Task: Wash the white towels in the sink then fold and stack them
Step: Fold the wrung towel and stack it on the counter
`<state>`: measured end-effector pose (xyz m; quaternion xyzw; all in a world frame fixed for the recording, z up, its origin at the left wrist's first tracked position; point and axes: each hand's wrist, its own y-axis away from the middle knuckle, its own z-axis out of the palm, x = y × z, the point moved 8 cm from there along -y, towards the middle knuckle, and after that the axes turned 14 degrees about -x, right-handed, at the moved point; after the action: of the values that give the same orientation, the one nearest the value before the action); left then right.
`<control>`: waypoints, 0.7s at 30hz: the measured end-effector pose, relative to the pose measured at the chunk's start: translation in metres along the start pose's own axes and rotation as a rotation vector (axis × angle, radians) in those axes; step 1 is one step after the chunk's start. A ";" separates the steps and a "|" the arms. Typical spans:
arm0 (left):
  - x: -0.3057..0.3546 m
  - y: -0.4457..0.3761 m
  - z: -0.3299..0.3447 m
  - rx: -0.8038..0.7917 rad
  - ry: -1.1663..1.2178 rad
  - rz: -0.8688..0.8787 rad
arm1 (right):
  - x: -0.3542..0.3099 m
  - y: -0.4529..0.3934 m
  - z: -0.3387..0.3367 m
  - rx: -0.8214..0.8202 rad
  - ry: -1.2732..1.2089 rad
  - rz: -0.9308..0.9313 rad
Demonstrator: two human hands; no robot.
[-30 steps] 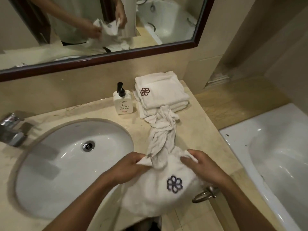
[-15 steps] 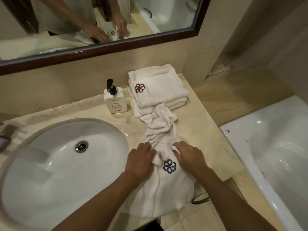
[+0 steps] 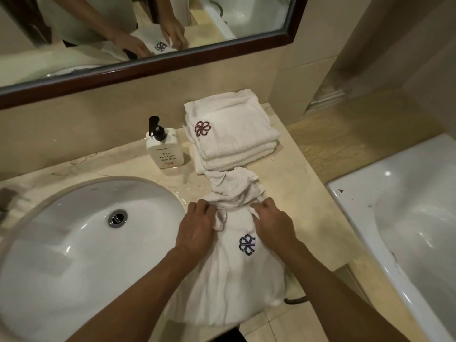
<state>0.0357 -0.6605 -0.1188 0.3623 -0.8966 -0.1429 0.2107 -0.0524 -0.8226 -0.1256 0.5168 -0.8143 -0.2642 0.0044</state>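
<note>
two hands, left hand (image 3: 197, 227) and right hand (image 3: 272, 222), pinch the wrung towel (image 3: 237, 272) on the surface (image 3: 303, 206). folding step; next likely calls for spreading it flat.

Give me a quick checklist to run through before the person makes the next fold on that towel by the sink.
1. Both hands on the towel: ok. Left hand and right hand each pinch the loose towel.
2. Towel lying flat: not ok. Its far end is bunched and twisted.
3. Towel fully on the counter: not ok. The near part hangs over the front edge.
4. Stack ready to receive it: ok. The folded towel stack sits neatly behind.
5. Soap bottle out of the way: ok, upright left of the stack.
6. Towel wrung dry enough: cannot tell.
</note>
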 end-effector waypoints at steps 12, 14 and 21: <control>0.019 0.017 -0.018 0.190 0.132 0.212 | 0.007 0.015 -0.006 0.043 -0.079 0.012; 0.037 0.005 -0.010 0.046 0.122 0.358 | 0.010 0.002 0.003 -0.089 -0.383 0.074; 0.056 -0.020 0.001 -0.002 -0.019 0.318 | 0.011 -0.003 0.005 0.042 -1.247 0.170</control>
<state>0.0102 -0.7141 -0.1125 0.2142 -0.9445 -0.1120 0.2224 -0.0565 -0.8306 -0.1344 0.1992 -0.7068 -0.4988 -0.4604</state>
